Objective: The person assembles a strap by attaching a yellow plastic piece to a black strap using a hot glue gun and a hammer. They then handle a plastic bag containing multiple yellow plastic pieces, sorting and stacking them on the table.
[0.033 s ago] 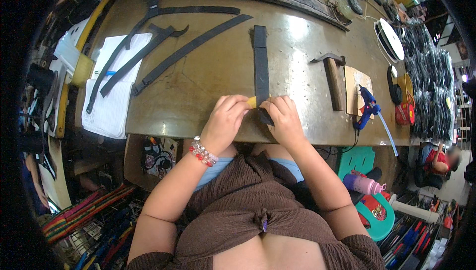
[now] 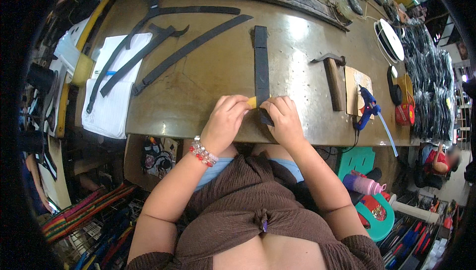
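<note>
A black webbing strap lies lengthwise on the table in front of me, with a folded-over section at its far end. Around its near end my right hand is closed, thumb and fingers pinching the strap, whose dark tip shows below the fingers. From the left side my left hand pinches a short yellow strip that meets the strap's left edge. What the yellow strip belongs to is hidden by the fingers and the strap.
More black straps lie to the left, partly over white lined paper. On the right are a hammer, a blue glue gun on cardboard and a white spool. A pink bottle stands below the table's right edge.
</note>
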The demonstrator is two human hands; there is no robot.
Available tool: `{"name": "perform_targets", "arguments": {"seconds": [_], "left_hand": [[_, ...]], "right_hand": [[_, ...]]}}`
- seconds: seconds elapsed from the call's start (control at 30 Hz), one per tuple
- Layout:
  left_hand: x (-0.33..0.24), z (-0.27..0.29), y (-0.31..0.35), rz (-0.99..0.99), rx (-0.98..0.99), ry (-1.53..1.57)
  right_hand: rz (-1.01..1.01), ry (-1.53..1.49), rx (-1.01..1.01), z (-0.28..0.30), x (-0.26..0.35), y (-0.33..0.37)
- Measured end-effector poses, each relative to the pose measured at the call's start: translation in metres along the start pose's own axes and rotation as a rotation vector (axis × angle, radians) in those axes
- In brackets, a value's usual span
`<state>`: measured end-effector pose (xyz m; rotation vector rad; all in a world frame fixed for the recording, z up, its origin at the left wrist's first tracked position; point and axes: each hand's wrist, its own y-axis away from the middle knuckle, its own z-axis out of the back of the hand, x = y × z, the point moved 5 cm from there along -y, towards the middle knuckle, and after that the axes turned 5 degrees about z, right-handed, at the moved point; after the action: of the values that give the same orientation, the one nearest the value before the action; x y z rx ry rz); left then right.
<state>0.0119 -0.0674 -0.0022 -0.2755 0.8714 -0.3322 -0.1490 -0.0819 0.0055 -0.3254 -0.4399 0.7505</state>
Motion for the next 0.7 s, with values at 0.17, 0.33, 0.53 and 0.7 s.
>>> {"name": "perform_targets", "arguments": {"seconds": [0.17, 0.33, 0.53, 0.7], "left_hand": [[0.001, -0.001, -0.001, -0.009, 0.015, -0.006], [-0.001, 0.000, -0.003, -0.009, 0.028, -0.023], [0.012, 0.001, -0.033, 0.003, 0.303, -0.073], [0.004, -0.006, -0.071, -0.251, 0.366, -0.211]], "right_hand": [[0.023, 0.017, -0.017, -0.001, 0.001, 0.000], [0.065, 0.031, 0.017, 0.001, -0.002, -0.002], [0.118, 0.058, 0.024, 0.004, -0.002, -0.006], [0.082, 0.068, 0.087, 0.004, 0.002, -0.005]]}}
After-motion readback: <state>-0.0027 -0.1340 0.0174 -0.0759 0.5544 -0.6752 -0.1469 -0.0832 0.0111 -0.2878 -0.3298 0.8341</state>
